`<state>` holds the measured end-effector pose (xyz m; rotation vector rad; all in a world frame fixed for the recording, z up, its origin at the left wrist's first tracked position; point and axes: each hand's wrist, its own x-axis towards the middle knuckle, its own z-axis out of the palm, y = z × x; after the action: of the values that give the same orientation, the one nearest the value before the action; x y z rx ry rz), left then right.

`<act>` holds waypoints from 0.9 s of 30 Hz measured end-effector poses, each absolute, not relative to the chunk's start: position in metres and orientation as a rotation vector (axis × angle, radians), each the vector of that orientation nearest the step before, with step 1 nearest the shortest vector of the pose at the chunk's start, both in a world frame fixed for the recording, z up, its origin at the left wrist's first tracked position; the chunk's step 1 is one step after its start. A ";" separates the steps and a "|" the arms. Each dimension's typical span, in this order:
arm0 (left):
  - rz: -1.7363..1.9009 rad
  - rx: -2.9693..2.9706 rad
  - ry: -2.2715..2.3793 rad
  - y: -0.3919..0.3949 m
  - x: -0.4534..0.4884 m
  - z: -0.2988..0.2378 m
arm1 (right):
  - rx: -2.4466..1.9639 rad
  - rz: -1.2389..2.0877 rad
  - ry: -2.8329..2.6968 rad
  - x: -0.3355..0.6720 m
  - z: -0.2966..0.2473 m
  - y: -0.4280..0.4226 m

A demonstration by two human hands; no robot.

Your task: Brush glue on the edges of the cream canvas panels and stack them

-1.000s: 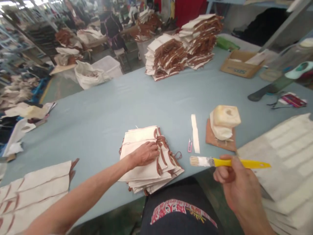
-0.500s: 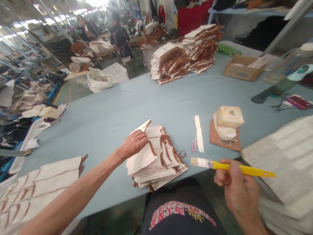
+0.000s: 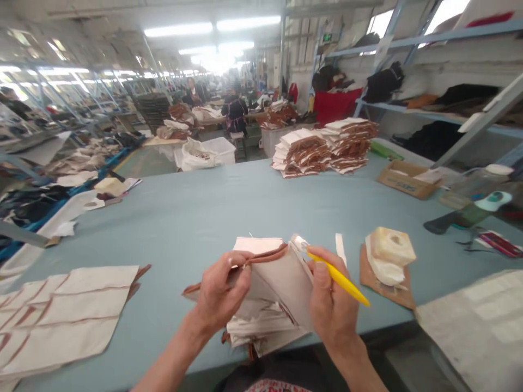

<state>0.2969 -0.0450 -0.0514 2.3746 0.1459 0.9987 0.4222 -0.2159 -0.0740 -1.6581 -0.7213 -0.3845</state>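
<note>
My left hand [image 3: 220, 294] pinches a cream fabric piece with brown trim [image 3: 281, 275] and holds it lifted above the stack of similar pieces [image 3: 261, 326] at the near table edge. On the piece's right side, my right hand [image 3: 330, 305] grips a yellow-handled brush [image 3: 337, 275], its bristles at the piece's top corner. The same hand's fingers also rest against the fabric. A cream block of glue or wax [image 3: 390, 253] sits on a brown leather scrap [image 3: 386, 283] just to the right.
The blue-grey table [image 3: 196, 212] carries laid-out cream pieces [image 3: 61, 316] at the left, tall stacks of trimmed pieces [image 3: 327, 147] at the far side, a cardboard box [image 3: 406, 179], and a white sheet [image 3: 478, 321] at the right. A white strip [image 3: 340, 247] lies near the block. People work in the background.
My left hand has lifted one piece off the stack and raised it. My right hand has brought the brush in from the right to the piece. The camera has tilted upward.
</note>
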 end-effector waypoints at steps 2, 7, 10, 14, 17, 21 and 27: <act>0.976 2.290 0.256 -0.053 0.294 -0.066 | -1.709 -0.497 -0.773 0.424 -0.083 -0.214; 0.990 2.439 0.283 -0.064 0.291 -0.082 | -1.745 -0.517 -0.841 0.432 -0.103 -0.202; 1.077 2.571 0.293 -0.075 0.289 -0.082 | -1.739 -0.492 -0.871 0.431 -0.108 -0.200; 0.981 2.618 0.213 -0.092 0.288 -0.069 | -1.676 -0.454 -0.930 0.429 -0.112 -0.203; 0.864 2.694 0.272 -0.099 0.292 -0.046 | -1.605 -0.402 -0.981 0.430 -0.114 -0.205; 0.341 2.580 0.397 -0.105 0.306 -0.024 | -1.526 -0.334 -1.029 0.431 -0.114 -0.212; 0.181 2.323 0.295 -0.091 0.309 -0.042 | -1.644 -0.217 -0.757 0.452 -0.128 -0.252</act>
<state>0.3087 -0.0908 -0.0419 2.3230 0.2953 0.1810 0.4519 -0.2523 -0.1279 -1.6443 -0.7566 -0.2172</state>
